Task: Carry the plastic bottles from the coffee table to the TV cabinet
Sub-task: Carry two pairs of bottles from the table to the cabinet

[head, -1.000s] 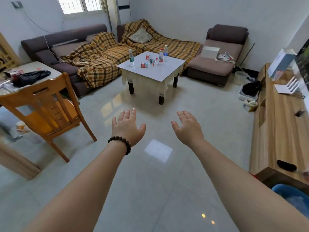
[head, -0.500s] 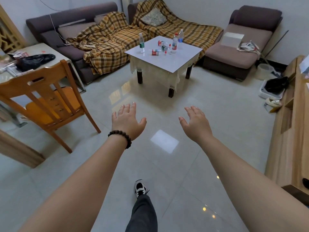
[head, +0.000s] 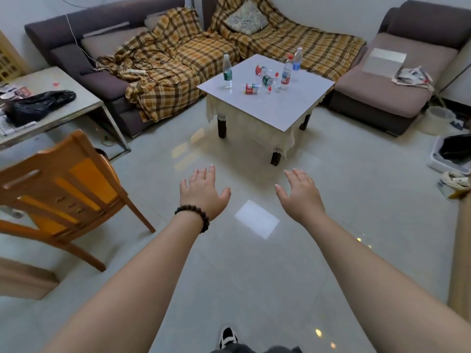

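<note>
A white-topped coffee table [head: 285, 108] stands ahead in the middle of the room. On it are several plastic bottles: a green-labelled one [head: 227, 71] upright at the left, a red-labelled one [head: 286, 72] and a blue-labelled one [head: 297, 59] upright at the far side, and others lying down, such as one with a red label [head: 251, 88]. My left hand [head: 202, 192], with a bead bracelet, and my right hand [head: 300, 193] are stretched out over the floor, short of the table, fingers apart and empty. The TV cabinet's wooden edge [head: 458, 256] shows at the right.
A wooden chair [head: 66, 197] stands at the left, with a side table [head: 63, 110] behind it. Sofas with a plaid blanket [head: 178, 59] wrap behind the coffee table; a brown seat [head: 382, 80] is at the right. A tray and shoes [head: 453, 179] lie on the floor at the right.
I have walked closer to the coffee table, which now looks larger and nearer. Both hands stay open and empty. My foot shows at the bottom edge.
</note>
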`<state>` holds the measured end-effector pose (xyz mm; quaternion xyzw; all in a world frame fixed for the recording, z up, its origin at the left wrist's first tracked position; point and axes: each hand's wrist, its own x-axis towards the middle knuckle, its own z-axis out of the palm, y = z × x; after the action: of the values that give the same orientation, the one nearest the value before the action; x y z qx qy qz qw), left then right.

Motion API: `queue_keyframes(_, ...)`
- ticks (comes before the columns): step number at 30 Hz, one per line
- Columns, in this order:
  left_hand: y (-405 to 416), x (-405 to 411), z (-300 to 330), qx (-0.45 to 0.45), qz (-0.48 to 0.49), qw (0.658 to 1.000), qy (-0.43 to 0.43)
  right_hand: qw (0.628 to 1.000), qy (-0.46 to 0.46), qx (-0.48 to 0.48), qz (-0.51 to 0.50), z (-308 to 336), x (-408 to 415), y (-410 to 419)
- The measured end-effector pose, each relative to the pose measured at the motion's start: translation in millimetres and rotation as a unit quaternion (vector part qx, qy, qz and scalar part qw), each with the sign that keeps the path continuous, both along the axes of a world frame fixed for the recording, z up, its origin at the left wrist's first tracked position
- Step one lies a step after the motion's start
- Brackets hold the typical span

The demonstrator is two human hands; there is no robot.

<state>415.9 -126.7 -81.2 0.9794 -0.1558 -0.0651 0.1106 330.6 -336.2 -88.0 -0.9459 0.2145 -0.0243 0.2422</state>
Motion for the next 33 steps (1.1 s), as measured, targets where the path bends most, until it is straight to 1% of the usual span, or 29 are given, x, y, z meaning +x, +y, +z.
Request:
queue_keyframes(4, -28, 62, -2, 0.001, -0.009, 1.000, 0.007, 1.000, -0.001, 0.010, -0.003, -1, 65, -18)
queue_keyframes(9, -67, 140, -19, 0.005, -0.002, 1.000, 0.014, 1.000, 0.002, 0.029, -0.005, -16, 148, -59)
queue_keyframes(15, -133, 253, -35, 0.005, 0.030, 0.999, 0.024, 0.999, 0.013, 0.044, 0.016, -31, 271, -133)
queue_keyframes(23, -206, 383, -27, 0.000, 0.059, 0.998, 0.029, 0.999, 0.019, 0.044, 0.024, -19, 410, -224)
queue_keyframes(33, -240, 522, -33, 0.002, 0.075, 0.997, 0.026, 0.997, 0.039, 0.041, 0.058, -34, 558, -252)
